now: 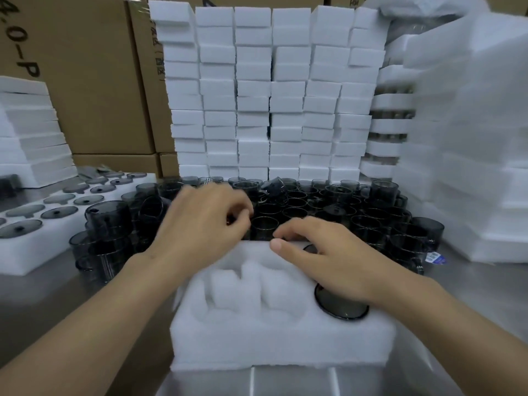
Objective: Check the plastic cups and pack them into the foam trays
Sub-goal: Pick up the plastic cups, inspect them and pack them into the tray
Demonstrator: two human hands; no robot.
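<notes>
1. Resting palm-down on the foam tray [280,341], the right hand [323,258] lies over the tray's far right corner with its fingers loosely spread and the thumb tip on the foam rim; it pinches nothing that can be seen.
2. Under that hand, a dark smoky cup [341,305] sits in the tray's right pocket, its round edge showing beside the wrist.
3. The tray's left pockets show only white foam dividers, blurred.
4. The left hand [205,221] hovers just beyond the tray's far edge, over the crowd of cups [328,204], with fingers curled in towards the thumb; whether it grips a cup cannot be told, since the fingertips are blurred and turned away.
5. The cups stand packed together across the tabletop [51,287] between the tray and a wall of stacked white foam blocks [271,92]; a few lie tipped on top of the others.
6. At the left, a flat foam sheet [43,247] holds rows of dark round lids [58,212] in its cut-outs, with more cups stacked just beside it.
7. Cardboard boxes [94,81] stand behind, and further foam stacks rise at both sides.
</notes>
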